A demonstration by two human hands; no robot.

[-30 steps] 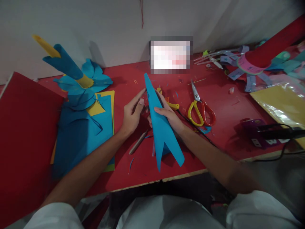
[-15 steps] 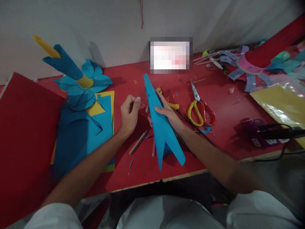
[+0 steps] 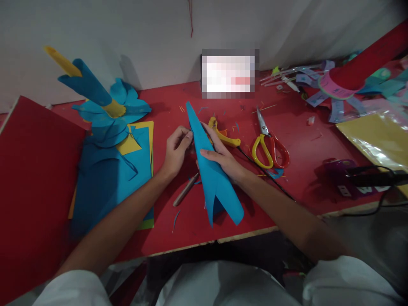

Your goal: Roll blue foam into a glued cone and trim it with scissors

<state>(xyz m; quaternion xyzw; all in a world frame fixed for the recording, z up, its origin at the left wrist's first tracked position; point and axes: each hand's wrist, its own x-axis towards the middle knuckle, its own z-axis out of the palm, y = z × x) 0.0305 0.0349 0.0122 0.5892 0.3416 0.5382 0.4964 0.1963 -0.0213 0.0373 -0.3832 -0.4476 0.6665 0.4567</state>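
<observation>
A blue foam or paper sheet, rolled into a long cone [image 3: 213, 178], slants over the red table with its narrow end away from me and its notched wide end towards me. My right hand [image 3: 219, 155] is wrapped round its right side, thumb on top, other fingers partly hidden behind it. At the cone's left edge, my left hand [image 3: 179, 146] is closed with thumb and finger together; what they pinch, if anything, is hidden. Just beyond my right hand lies a yellow glue gun [image 3: 228, 138]. A thick pencil-like stick [image 3: 185, 190] rests below my left hand.
Scissors [image 3: 266, 144] with yellow and red handles lie right of the cone. Blue and yellow sheets [image 3: 134, 191] are stacked at left, below a blue-and-yellow flower [image 3: 95, 93]. A pixelated screen [image 3: 228, 74] stands at the back. A purple box [image 3: 342, 178] sits at right.
My left hand has come in from the left to the cone's edge. The cone, in my right hand, has shifted slightly left and turned a little.
</observation>
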